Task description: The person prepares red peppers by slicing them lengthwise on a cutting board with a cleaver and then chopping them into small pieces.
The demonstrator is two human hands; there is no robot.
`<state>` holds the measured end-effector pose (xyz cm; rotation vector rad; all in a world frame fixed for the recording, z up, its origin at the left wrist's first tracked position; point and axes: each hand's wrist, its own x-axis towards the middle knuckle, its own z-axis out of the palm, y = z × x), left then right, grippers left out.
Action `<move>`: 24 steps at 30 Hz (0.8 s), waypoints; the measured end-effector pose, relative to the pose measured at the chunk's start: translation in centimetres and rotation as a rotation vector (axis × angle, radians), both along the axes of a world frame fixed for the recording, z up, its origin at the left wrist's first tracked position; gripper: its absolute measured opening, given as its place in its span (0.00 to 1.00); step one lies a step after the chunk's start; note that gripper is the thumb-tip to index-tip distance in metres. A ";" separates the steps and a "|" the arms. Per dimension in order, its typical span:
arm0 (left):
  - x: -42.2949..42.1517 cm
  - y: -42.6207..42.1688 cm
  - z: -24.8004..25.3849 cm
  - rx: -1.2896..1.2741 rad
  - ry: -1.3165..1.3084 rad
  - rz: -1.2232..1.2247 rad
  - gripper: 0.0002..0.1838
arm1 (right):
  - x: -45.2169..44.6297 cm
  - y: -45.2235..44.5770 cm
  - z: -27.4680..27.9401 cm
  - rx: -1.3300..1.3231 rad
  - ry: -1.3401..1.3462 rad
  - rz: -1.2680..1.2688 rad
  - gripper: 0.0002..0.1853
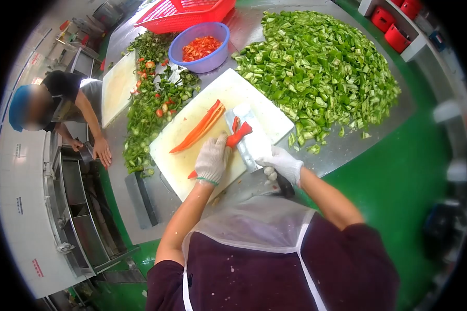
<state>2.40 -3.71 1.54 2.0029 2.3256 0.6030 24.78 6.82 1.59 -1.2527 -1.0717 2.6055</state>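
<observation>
A white cutting board [192, 124] lies at an angle on the metal table. My left hand [213, 159], in a white knit glove, presses a red pepper [238, 136] against the board, fingers bent over it. In my gloved right hand [284, 165] is the handle end of a wide cleaver [250, 142], its blade flat-looking and bright beside the pepper. Part of the pepper lies over the blade. Left of them rests a long split red pepper piece [200, 127] on the board.
Chopped green peppers [321, 72] form a big pile at the right. A purple bowl [207, 65] holds red pieces, beside a red basket [192, 19]. Stems and scraps [150, 106] lie at the left, near another board [119, 88]. A person [62, 103] leans in at the left.
</observation>
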 end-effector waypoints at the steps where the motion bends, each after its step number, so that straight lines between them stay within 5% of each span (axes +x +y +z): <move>1: -0.1 0.1 -0.2 0.011 0.008 -0.004 0.25 | 0.1 -0.5 -0.3 -0.020 0.014 0.020 0.15; 10: -1.6 -1.4 1.2 0.044 -0.013 0.064 0.26 | -0.5 -1.4 -0.5 0.043 0.034 0.084 0.14; 13: -2.9 -4.5 0.7 -0.145 -0.039 0.046 0.29 | -0.5 -1.4 -0.3 0.061 0.001 0.084 0.13; 24: -2.2 -4.6 -0.5 0.120 0.059 0.079 0.26 | -1.7 -2.8 2.1 0.085 -0.060 0.227 0.09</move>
